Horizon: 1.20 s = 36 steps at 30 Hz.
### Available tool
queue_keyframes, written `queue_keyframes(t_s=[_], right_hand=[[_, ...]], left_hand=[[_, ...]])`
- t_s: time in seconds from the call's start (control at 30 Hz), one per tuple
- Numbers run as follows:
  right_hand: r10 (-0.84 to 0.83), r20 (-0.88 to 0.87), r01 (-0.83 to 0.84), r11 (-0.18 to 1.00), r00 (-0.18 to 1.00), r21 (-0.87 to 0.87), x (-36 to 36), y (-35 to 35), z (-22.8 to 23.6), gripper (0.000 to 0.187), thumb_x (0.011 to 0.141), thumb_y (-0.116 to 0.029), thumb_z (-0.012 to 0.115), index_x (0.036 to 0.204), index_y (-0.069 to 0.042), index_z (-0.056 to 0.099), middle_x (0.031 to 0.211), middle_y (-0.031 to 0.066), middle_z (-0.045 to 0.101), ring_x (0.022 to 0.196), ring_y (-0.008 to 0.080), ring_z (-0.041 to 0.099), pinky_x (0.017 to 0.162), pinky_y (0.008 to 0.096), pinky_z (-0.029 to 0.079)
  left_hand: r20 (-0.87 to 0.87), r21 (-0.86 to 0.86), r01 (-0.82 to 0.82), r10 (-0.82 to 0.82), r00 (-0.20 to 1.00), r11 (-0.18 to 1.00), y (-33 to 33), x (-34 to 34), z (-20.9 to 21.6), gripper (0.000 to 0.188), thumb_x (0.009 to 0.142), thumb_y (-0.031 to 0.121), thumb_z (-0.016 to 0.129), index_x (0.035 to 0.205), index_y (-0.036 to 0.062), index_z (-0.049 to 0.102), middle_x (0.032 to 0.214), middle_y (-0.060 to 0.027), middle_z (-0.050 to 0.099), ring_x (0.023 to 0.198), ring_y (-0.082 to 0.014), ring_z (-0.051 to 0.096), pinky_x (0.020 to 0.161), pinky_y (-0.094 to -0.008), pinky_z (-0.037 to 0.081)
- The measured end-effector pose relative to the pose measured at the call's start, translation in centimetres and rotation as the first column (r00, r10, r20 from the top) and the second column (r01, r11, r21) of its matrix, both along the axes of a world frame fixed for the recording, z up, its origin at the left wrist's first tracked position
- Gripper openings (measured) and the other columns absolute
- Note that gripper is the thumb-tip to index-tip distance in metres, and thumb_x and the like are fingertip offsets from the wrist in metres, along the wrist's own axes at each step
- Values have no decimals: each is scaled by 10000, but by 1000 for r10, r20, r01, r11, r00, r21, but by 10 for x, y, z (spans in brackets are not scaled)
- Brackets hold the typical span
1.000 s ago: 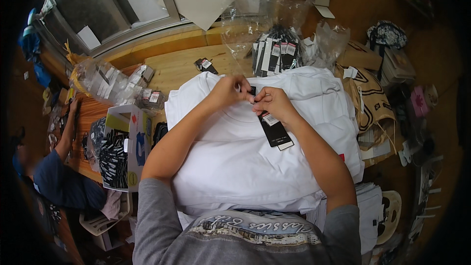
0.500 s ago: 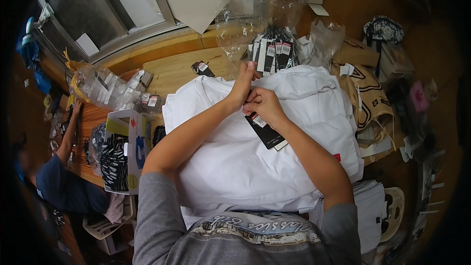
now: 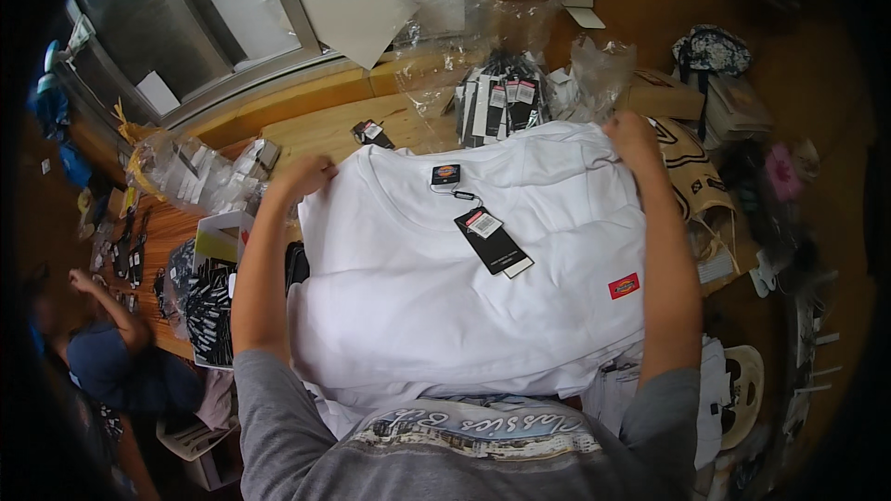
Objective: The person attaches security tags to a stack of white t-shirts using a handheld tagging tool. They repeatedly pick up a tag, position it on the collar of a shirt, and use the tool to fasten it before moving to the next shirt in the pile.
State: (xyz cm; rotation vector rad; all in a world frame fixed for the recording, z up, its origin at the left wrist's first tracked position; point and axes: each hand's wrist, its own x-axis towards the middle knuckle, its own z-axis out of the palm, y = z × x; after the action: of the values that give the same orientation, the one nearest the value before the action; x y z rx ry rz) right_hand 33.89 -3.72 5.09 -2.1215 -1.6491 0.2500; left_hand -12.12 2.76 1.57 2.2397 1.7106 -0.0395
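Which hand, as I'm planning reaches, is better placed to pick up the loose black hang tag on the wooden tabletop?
Probably the left hand: it is at the left side of the white round-neck shirt, near the loose black hang tag, while the right hand is across the shirt, farther away.

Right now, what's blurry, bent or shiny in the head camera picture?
Head view: the left hand and right hand look slightly blurred; head view: small glints on the clear plastic bag; head view: the wooden window ledge curves with the fisheye, and the corners fall to black.
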Motion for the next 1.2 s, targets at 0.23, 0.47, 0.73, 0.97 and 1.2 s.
queue_keyframes(t_s=[0.23, 0.47, 0.73, 0.97, 1.2], right_hand=[[85, -151, -63, 988, 985, 141, 1, -23, -19, 251, 616, -193, 673, 774, -10, 609, 761, 170, 567, 747, 294, 546, 687, 335, 411], [152, -293, -116, 984, 944, 136, 12, -22, -15, 216, 615, -74, 670, 793, 8, 579, 688, 78, 545, 670, 189, 532, 636, 272, 416], [174, -711, -110, 985, 681, 135, 21, -18, -23, 222, 628, 29, 639, 831, 1, 553, 681, 12, 514, 607, 85, 472, 537, 202, 389], [217, -458, -64, 943, 862, 328, 23, -12, -8, 187, 604, 51, 606, 770, -19, 557, 672, 32, 516, 626, 109, 470, 576, 202, 376], [371, -663, -53, 893, 650, 447, 27, -58, 16, 149, 695, 33, 546, 816, -33, 492, 734, 17, 517, 665, 81, 474, 601, 179, 374]], left_hand=[[380, 3, -103, 94, 920, 995, -37, -36, -2, 235, 720, 116, 594, 934, 24, 563, 800, -90, 577, 707, -177, 530, 609, -273, 415], [372, 103, -167, 118, 921, 981, -32, -45, -28, 145, 707, 87, 599, 806, -4, 544, 679, -69, 540, 642, -138, 505, 571, -245, 399], [621, -23, -227, 191, 760, 974, -26, -58, -52, 201, 707, 67, 609, 875, 4, 519, 752, -37, 538, 682, -110, 470, 613, -228, 390], [516, 459, -287, 11, 857, 841, -30, -48, -33, 208, 607, 59, 684, 727, -12, 530, 697, -41, 519, 627, -131, 468, 576, -253, 390], [993, -50, -309, 15, -114, 950, -88, -62, 12, 152, 705, -29, 535, 776, 69, 444, 718, -2, 486, 608, -77, 471, 522, -178, 381]])
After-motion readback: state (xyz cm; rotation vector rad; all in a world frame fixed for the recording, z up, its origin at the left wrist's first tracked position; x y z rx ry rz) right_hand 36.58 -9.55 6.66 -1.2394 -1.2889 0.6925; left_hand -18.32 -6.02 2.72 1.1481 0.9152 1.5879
